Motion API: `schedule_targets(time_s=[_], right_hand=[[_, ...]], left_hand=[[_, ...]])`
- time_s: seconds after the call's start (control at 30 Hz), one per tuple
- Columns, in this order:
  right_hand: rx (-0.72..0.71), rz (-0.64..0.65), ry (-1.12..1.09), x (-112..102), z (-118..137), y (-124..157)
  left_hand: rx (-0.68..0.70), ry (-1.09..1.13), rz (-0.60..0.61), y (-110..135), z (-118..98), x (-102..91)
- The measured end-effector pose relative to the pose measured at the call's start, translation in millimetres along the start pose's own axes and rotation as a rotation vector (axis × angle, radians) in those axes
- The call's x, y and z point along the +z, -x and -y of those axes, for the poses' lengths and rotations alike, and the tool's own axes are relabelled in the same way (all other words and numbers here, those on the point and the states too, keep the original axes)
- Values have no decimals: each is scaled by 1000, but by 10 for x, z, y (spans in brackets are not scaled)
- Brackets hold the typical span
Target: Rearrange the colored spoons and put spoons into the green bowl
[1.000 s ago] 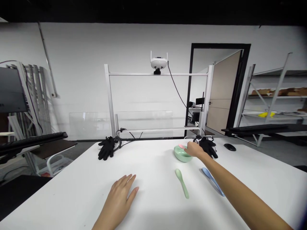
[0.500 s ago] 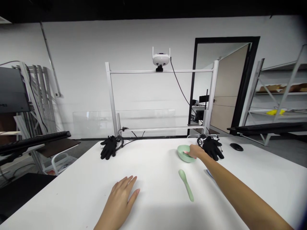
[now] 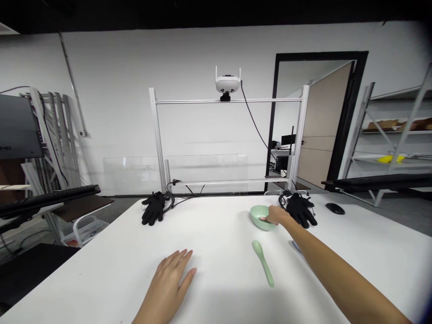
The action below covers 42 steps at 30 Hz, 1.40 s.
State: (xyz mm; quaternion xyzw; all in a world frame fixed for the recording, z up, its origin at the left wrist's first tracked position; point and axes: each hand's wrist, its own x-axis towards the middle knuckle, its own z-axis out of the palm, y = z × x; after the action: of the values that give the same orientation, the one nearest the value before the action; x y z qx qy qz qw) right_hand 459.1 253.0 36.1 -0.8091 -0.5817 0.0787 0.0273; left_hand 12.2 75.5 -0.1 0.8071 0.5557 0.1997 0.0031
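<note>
My right hand point(image 3: 277, 215) reaches far across the table and pinches the right rim of a light green bowl point(image 3: 257, 213). The thumb is inside the bowl; the other fingers are mostly hidden. The bowl is upright on the table. Nearer to me lies a light green spoon point(image 3: 263, 263), its round end pointing away. Partly covered by my right forearm is a blue object point(image 3: 295, 246) whose kind I cannot make out. My left hand point(image 3: 168, 281) is palm down at the table's near left, fingers extended, holding nothing.
A white table point(image 3: 216, 243) carries a black glove point(image 3: 154, 208) at back left, another black glove point(image 3: 299, 209) just right of the bowl, and a black mouse point(image 3: 335, 208). Behind rises a metal frame point(image 3: 229, 181) with cables and a white camera-like device point(image 3: 227, 84) on top.
The whole view has shifted very slightly. My right hand stays at the bowl's rim, its grip nearly unchanged. The left hand and the spoon keep their places.
</note>
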Motion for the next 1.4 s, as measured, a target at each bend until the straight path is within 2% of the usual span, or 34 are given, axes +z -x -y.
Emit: schedule_targets(time_s=[0.17, 0.27, 0.37, 0.57, 0.8, 1.0, 1.17, 1.4], right_hand=[[21, -60, -8, -88, -15, 189], [7, -170, -7, -143, -82, 412], [-67, -284, -28, -159, -175, 705], [-199, -393, -93, -93, -272, 1284], [-296, -434, -169, 61, -291, 1755], [-302, -481, -211, 328, -358, 1965], [-271, -469, -201, 532, -398, 2068], [-265, -456, -196, 696, -452, 2154]], left_hand=[[-20, 2, 22, -11, -13, -21], [-16, 4, 15, -34, -14, -32], [-4, -12, 14, -67, -15, -36], [18, -25, -5, -128, -54, -30], [9, -41, 12, -158, -101, -19], [5, -65, 37, -145, -111, -9], [-1, -72, 51, -127, -124, -17], [10, -57, 20, -115, -139, -5]])
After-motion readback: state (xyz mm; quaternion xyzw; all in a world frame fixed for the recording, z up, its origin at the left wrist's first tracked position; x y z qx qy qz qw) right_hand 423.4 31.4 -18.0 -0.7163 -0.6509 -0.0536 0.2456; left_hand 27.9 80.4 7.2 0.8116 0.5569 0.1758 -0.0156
